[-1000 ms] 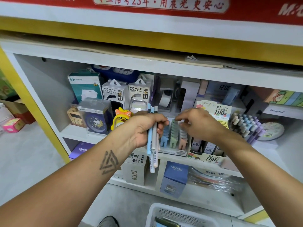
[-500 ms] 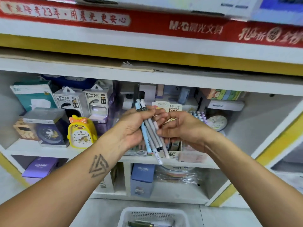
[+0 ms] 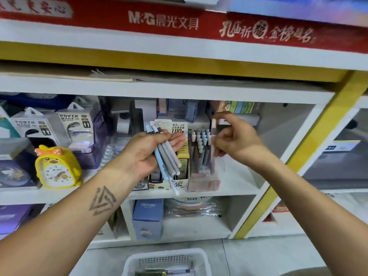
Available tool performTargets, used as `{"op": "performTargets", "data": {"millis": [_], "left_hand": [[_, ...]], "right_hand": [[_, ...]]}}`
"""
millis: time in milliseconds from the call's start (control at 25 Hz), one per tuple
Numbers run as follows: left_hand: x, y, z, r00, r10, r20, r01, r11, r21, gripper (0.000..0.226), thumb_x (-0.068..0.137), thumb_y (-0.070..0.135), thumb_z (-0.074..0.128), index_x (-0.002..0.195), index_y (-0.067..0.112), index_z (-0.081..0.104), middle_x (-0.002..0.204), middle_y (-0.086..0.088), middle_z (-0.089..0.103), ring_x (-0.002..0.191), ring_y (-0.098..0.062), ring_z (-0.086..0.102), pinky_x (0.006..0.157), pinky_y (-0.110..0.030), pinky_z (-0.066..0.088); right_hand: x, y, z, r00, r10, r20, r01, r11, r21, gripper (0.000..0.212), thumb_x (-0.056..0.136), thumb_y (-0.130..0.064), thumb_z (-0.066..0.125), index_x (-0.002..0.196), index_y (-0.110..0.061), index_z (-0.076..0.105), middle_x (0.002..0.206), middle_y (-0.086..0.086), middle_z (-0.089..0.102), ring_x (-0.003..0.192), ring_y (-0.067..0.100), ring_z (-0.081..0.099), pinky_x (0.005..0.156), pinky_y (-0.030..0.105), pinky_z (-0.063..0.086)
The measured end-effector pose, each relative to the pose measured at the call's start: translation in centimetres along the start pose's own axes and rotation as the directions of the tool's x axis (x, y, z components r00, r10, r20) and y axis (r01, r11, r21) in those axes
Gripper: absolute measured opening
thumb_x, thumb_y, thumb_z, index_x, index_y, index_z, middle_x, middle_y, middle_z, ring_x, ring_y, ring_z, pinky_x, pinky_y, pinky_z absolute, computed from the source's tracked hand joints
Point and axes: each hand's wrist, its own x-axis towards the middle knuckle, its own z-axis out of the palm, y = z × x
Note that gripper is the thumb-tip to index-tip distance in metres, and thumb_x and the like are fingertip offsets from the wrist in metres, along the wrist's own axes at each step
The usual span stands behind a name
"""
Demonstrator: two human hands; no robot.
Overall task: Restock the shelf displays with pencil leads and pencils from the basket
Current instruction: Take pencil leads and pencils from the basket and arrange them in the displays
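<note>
Stationery-shop shelving point(image 3: 199, 88), mid-restock. Nearest, on the floor: white basket point(image 3: 139, 261), a few items left inside. Above it, left hand point(image 3: 147, 154) loosely curled round a bundle of pencils point(image 3: 167, 156); right hand point(image 3: 235, 138) pinching one pinkish pencil point(image 3: 213, 140) upright over the clear pencil display point(image 3: 201, 156). Beyond, pencil-lead box point(image 3: 180, 128) already well stocked. By appearance partway done, with the bundle and basket remaining.

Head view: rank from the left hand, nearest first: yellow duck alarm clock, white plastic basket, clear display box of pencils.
1. Clear display box of pencils: on the shelf, just right of the left hand.
2. Yellow duck alarm clock: same shelf, well to the left.
3. White plastic basket: on the floor, far below.
</note>
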Motion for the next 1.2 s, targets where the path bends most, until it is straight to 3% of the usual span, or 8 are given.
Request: {"op": "performTargets", "data": {"millis": [120, 200, 360, 560, 880, 1040, 1120, 1200], "left_hand": [[0.2, -0.7, 0.3, 1.000, 0.005, -0.011, -0.004, 0.997, 0.081, 0.012, 0.090, -0.010, 0.056, 0.100, -0.003, 0.057, 0.100, -0.033, 0.069, 0.093, -0.038, 0.072, 0.065, -0.037, 0.060], [0.2, -0.8, 0.3, 1.000, 0.009, -0.017, -0.007, 0.995, 0.098, 0.013, 0.090, -0.010, 0.056, 0.100, -0.003, 0.058, 0.099, -0.033, 0.070, 0.092, -0.039, 0.072, 0.065, -0.037, 0.060], [0.2, -0.9, 0.2, 0.999, 0.008, -0.031, -0.005, 0.994, 0.106, 0.017, 0.091, -0.011, 0.056, 0.106, -0.003, 0.057, 0.098, -0.033, 0.070, 0.091, -0.038, 0.073, 0.066, -0.038, 0.061], [0.2, -1.0, 0.0, 1.000, -0.005, -0.028, 0.009, 0.990, 0.144, 0.018, 0.092, -0.010, 0.055, 0.107, -0.002, 0.058, 0.100, -0.032, 0.070, 0.091, -0.037, 0.073, 0.068, -0.039, 0.061], [0.2, -1.1, -0.5, 0.999, -0.046, 0.028, 0.042, 0.990, 0.131, 0.023, 0.088, -0.010, 0.059, 0.110, -0.005, 0.061, 0.101, -0.031, 0.070, 0.094, -0.041, 0.072, 0.068, -0.042, 0.061], [0.0, -1.5, -0.4, 0.992, -0.060, 0.108, 0.043, 0.987, 0.153, 0.024, 0.087, -0.009, 0.060, 0.110, -0.005, 0.062, 0.106, -0.031, 0.069, 0.099, -0.042, 0.070, 0.072, -0.044, 0.060], [-0.3, -1.5, -0.3, 0.984, -0.070, 0.162, 0.040, 0.983, 0.180, 0.027, 0.085, -0.007, 0.062, 0.111, -0.008, 0.059, 0.110, -0.031, 0.068, 0.103, -0.043, 0.068, 0.075, -0.044, 0.059], [-0.6, -1.5, -0.3, 0.977, -0.079, 0.201, 0.033, 0.975, 0.220, 0.030, 0.086, -0.006, 0.061, 0.115, -0.013, 0.056, 0.113, -0.032, 0.067, 0.105, -0.043, 0.067, 0.078, -0.045, 0.059]], "right_hand": [[0.4, 0.2, 0.3, 0.989, -0.071, -0.129, 0.077, 0.996, 0.043, 0.025, 0.095, -0.007, 0.064, 0.099, -0.030, 0.053, 0.072, 0.013, 0.073, 0.060, 0.018, 0.072, 0.060, 0.027, 0.059], [0.7, 0.4, 0.7, 0.982, -0.106, -0.157, 0.114, 0.993, 0.038, 0.022, 0.095, -0.010, 0.064, 0.093, -0.030, 0.055, 0.074, 0.010, 0.073, 0.064, 0.015, 0.072, 0.064, 0.030, 0.060], [1.3, 1.1, 1.7, 0.978, -0.162, -0.130, 0.142, 0.979, -0.148, 0.014, 0.091, -0.017, 0.070, 0.089, -0.025, 0.059, 0.081, -0.002, 0.070, 0.077, 0.017, 0.071, 0.078, 0.044, 0.060], [1.3, 1.7, 3.6, 0.969, -0.244, -0.026, 0.220, 0.910, -0.351, 0.008, 0.092, -0.019, 0.070, 0.098, -0.021, 0.065, 0.086, -0.003, 0.070, 0.081, 0.016, 0.066, 0.076, 0.036, 0.057], [1.8, 1.9, 3.6, 0.960, -0.264, 0.097, 0.281, 0.899, -0.336, 0.013, 0.090, -0.019, 0.071, 0.098, -0.027, 0.066, 0.087, -0.010, 0.068, 0.071, -0.006, 0.057, 0.068, 0.023, 0.044], [2.1, 1.9, 4.1, 0.966, -0.252, 0.050, 0.251, 0.883, -0.396, 0.014, 0.093, -0.020, 0.066, 0.100, -0.029, 0.057, 0.093, -0.002, 0.070, 0.080, 0.020, 0.063, 0.072, 0.036, 0.053], [2.5, 1.9, 4.3, 0.950, -0.307, 0.047, 0.286, 0.807, -0.517, 0.003, 0.095, -0.021, 0.063, 0.095, -0.020, 0.065, 0.090, -0.001, 0.069, 0.078, 0.024, 0.061, 0.071, 0.041, 0.053], [2.8, 1.7, 4.2, 0.948, -0.305, 0.090, 0.297, 0.751, -0.590, 0.016, 0.097, -0.022, 0.059, 0.096, -0.018, 0.074, 0.099, -0.001, 0.067, 0.089, 0.024, 0.063, 0.078, 0.043, 0.053]]}}
